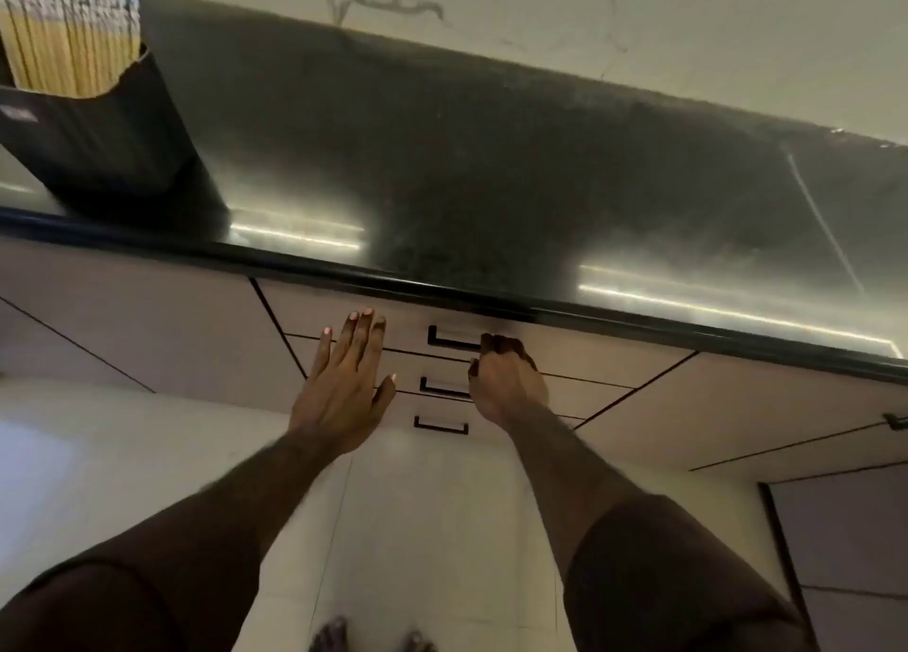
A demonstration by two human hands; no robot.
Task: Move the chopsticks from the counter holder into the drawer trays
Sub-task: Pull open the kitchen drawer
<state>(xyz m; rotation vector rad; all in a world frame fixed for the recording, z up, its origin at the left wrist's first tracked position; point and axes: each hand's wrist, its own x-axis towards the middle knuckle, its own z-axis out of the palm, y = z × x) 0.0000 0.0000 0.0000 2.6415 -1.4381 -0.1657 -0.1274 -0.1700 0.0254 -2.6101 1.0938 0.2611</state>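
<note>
A black holder [113, 150] stands on the dark counter at the far left, packed with several yellow chopsticks [69, 37] with blue patterned tops. Below the counter edge a stack of three shut drawers shows black handles. My right hand [506, 381] has its fingers curled at the right end of the top drawer handle [452, 339]. My left hand [344, 381] is held flat with straight fingers in front of the top drawer front [339, 307], left of the handles; whether it touches the drawer I cannot tell.
The dark counter [491, 184] runs across the view with a rounded black front edge. A marbled white wall [589, 12] lies behind it. Cabinet doors [147, 317] flank the drawers. Pale floor tiles [417, 528] and my feet [373, 639] show below.
</note>
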